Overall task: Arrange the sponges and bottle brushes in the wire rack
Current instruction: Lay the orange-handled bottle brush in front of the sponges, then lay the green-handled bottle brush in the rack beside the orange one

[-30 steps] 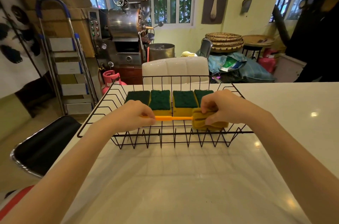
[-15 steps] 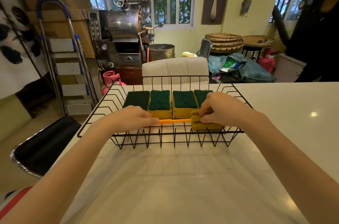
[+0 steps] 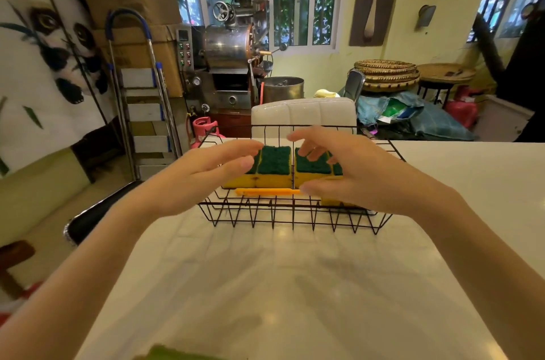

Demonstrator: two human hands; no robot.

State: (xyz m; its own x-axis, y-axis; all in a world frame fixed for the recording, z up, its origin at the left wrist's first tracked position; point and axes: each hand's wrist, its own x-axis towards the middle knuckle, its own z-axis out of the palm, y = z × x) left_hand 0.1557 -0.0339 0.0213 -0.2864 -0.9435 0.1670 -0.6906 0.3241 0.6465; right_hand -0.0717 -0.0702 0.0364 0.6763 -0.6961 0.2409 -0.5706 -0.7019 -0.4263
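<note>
A black wire rack [image 3: 292, 219] stands on the white counter. Several yellow sponges with green scrub tops [image 3: 274, 166] sit in a row along its back. In front of them a bottle brush lies flat, its orange handle [image 3: 267, 191] pointing left and its yellow sponge head [image 3: 331, 201] mostly hidden behind my right hand. My left hand [image 3: 206, 174] hovers above the rack's left half, fingers spread, holding nothing. My right hand [image 3: 351, 171] hovers above the right half, also spread and holding nothing.
A white chair back [image 3: 303, 115] stands just behind the rack. A black stool [image 3: 97, 215] sits off the counter's left edge. Something green and blurred [image 3: 177, 353] lies at the counter's near edge. A step ladder and a metal roasting machine stand further back.
Both hands have let go of the bottle brush and lifted off it with fingers spread. The brush now lies in the rack in front of the sponges.
</note>
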